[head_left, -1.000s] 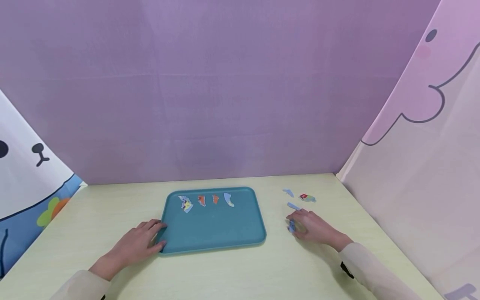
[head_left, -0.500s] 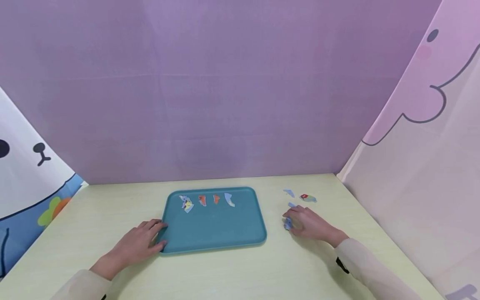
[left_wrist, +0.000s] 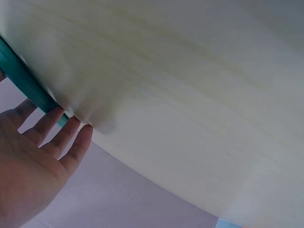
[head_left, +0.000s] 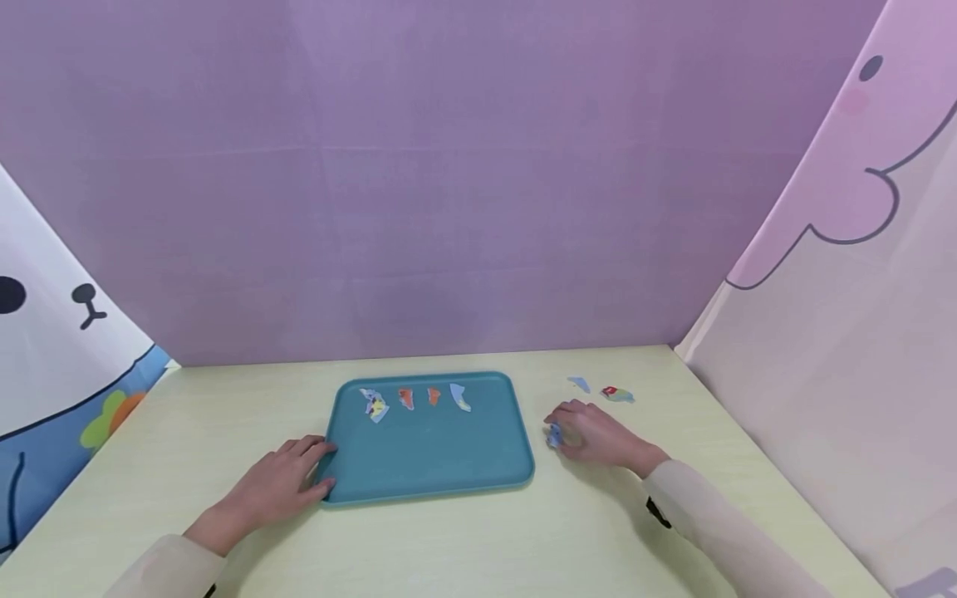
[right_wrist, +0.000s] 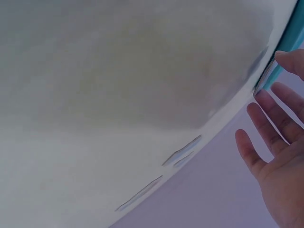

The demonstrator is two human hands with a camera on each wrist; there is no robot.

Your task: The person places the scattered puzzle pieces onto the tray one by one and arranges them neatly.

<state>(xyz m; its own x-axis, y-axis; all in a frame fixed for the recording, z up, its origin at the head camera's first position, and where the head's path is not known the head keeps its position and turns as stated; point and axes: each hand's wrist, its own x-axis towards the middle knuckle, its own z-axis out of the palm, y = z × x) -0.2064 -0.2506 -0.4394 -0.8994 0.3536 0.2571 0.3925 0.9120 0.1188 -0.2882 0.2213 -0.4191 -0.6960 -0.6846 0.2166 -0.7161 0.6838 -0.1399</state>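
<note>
A teal tray (head_left: 429, 461) lies on the table, with several torn-looking picture pieces in a row near its far edge. My left hand (head_left: 280, 483) rests at the tray's left edge, its fingertips and thumb touching the rim. In the left wrist view its fingers (left_wrist: 78, 147) are extended beside the rim. Right of the tray, my right hand (head_left: 598, 434) pinches a blue puzzle piece (head_left: 554, 435) between thumb and fingers. The right wrist view shows this piece (right_wrist: 268, 73) almost edge-on, near the tray rim (right_wrist: 292, 33).
A pale blue piece (head_left: 579, 384) and a red-and-green piece (head_left: 617, 394) lie on the table (head_left: 449, 548) beyond my right hand. A purple cloth (head_left: 478, 183) stands behind the table, and printed cloths flank it on both sides.
My right hand has moved left and slightly away from me toward the tray, carrying the blue puzzle piece. It now covers the narrow light blue piece seen earlier. The left hand stays at the rim.
</note>
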